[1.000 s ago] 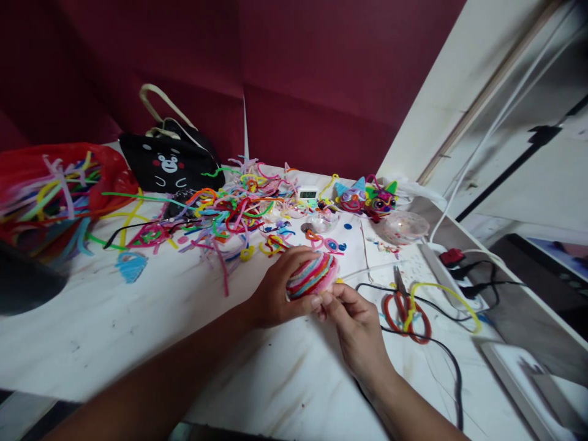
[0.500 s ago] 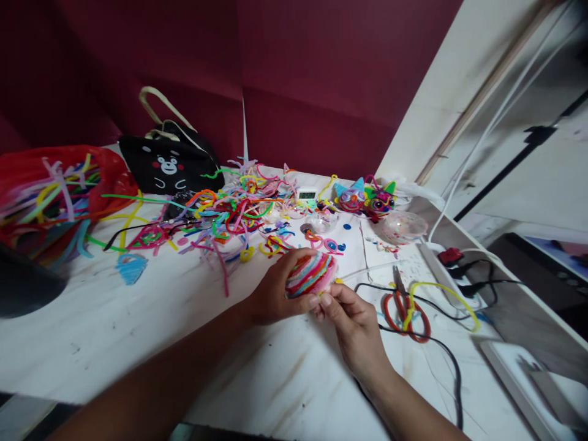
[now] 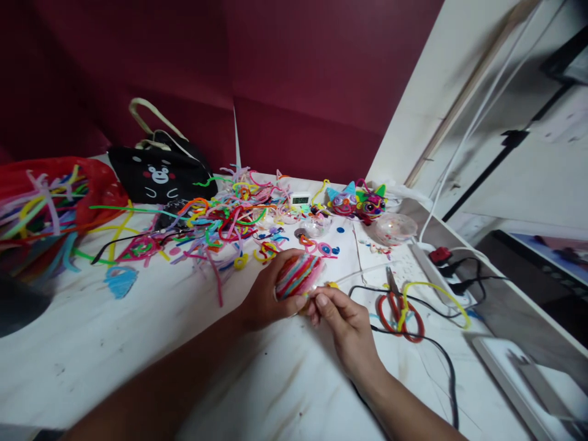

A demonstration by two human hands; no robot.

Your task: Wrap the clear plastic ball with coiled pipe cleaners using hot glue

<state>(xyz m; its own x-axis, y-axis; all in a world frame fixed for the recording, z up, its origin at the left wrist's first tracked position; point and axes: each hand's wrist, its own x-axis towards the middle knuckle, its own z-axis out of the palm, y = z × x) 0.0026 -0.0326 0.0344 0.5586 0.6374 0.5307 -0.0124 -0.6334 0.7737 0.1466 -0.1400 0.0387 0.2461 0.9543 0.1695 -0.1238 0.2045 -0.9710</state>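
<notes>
My left hand [image 3: 266,294] wraps around a round ball of striped pipe cleaners [image 3: 298,274] in pink, red, blue and yellow, held just above the white table [image 3: 138,343]. My right hand [image 3: 342,321] pinches a short yellow pipe cleaner end [image 3: 331,285] at the ball's lower right edge, fingertips touching the ball. Both forearms reach in from the bottom of the view.
A heap of loose coloured pipe cleaners [image 3: 220,217] lies behind the hands. Red scissors [image 3: 397,306] with a yellow pipe cleaner and black cables lie to the right. Two finished cat heads [image 3: 356,202], a clear bowl [image 3: 395,228], a small timer [image 3: 301,199], a black bear bag [image 3: 158,174] and a red bag [image 3: 50,196] stand further back.
The view has shifted slightly, so everything sits a little further left and lower. Both hands keep the same hold on the ball; the right fingers stay at its edge.
</notes>
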